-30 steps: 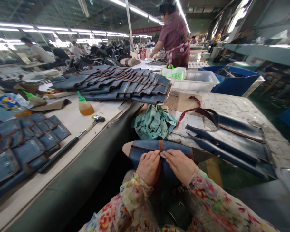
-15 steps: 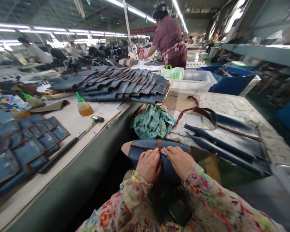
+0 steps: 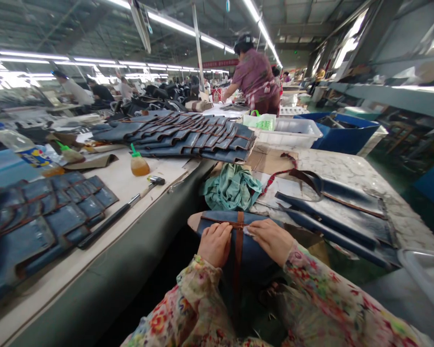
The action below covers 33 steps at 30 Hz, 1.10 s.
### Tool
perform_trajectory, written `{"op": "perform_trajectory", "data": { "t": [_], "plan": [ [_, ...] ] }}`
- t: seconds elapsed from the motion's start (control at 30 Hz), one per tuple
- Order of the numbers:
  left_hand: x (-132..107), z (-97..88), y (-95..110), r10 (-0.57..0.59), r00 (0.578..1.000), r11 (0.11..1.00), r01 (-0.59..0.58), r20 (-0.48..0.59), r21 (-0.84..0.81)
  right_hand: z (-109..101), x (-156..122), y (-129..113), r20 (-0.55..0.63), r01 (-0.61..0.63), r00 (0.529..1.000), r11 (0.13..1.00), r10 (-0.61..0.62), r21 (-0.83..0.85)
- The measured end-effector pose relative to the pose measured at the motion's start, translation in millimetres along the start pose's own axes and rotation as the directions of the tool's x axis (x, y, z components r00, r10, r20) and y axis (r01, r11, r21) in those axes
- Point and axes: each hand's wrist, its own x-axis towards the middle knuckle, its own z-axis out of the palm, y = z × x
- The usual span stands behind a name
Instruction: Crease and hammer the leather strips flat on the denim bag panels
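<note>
A dark blue leather piece [image 3: 217, 217] with a tan end lies in front of me, crossed by a brown strap [image 3: 239, 250]. My left hand [image 3: 215, 243] rests on it left of the strap, fingers bent over its upper part near the brown seam. On the strap's other side, my right hand [image 3: 269, 238] pinches a small white wad [image 3: 246, 231], perhaps cloth, against the leather by the strap crossing. The lower part of the piece falls into shadow below my hands.
A crumpled green cloth [image 3: 232, 187] lies just beyond the piece. On the left bench are a hammer [image 3: 121, 212], a glue bottle [image 3: 139, 163] and stacked blue leather pieces [image 3: 63, 217]. Long dark leather parts [image 3: 347, 217] lie at right. A co-worker [image 3: 255, 77] stands farther back.
My left hand has shifted left, away from the strap, leaving more of the strap showing. My right hand has moved slightly right, still holding the white wad. The camera view has tilted slightly.
</note>
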Motion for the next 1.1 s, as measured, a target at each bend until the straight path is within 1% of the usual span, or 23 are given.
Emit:
{"op": "perform_trajectory", "data": {
  "t": [0.07, 0.13, 0.37, 0.5, 0.63, 0.87, 0.97, 1.1],
  "plan": [
    [0, 0.8, 0, 0.001, 1.0, 1.0, -0.001, 0.0, -0.004, 0, 11, -4, -0.017, 0.035, 0.999, 0.999, -0.035, -0.005],
    [-1, 2.1, 0, -0.008, 1.0, 1.0, 0.008, -0.001, -0.006, 3, 22, -7, -0.009, 0.08, 0.997, 0.997, -0.08, -0.011],
    [-7, 3.3, -7, -0.026, 1.0, 1.0, 0.026, 0.008, -0.01, 22, 40, -10, 0.037, 0.083, 0.996, 0.996, -0.083, -0.012],
    [-11, 0.7, -17, -0.03, 0.999, 0.999, 0.03, 0.011, 0.027, 27, 48, -16, 0.061, 0.118, 0.991, 0.993, -0.116, -0.026],
    [-14, -3.0, -27, -0.05, 0.999, 0.997, 0.05, -0.002, 0.064, 30, 59, -25, 0.064, 0.121, 0.991, 0.992, -0.119, -0.025],
    [-16, -10.5, -45, -0.1, 0.995, 0.989, 0.101, -0.01, 0.108, 37, 85, -40, 0.101, 0.127, 0.987, 0.992, -0.126, -0.01],
    [-19, -13.0, -54, -0.135, 0.991, 0.985, 0.136, -0.021, 0.107, 42, 96, -46, 0.114, 0.139, 0.984, 0.99, -0.135, -0.026],
    [-25, -13.1, -62, -0.216, 0.975, 0.969, 0.22, -0.051, 0.11, 50, 112, -53, 0.131, 0.184, 0.975, 0.982, -0.179, -0.032]
  ]
}}
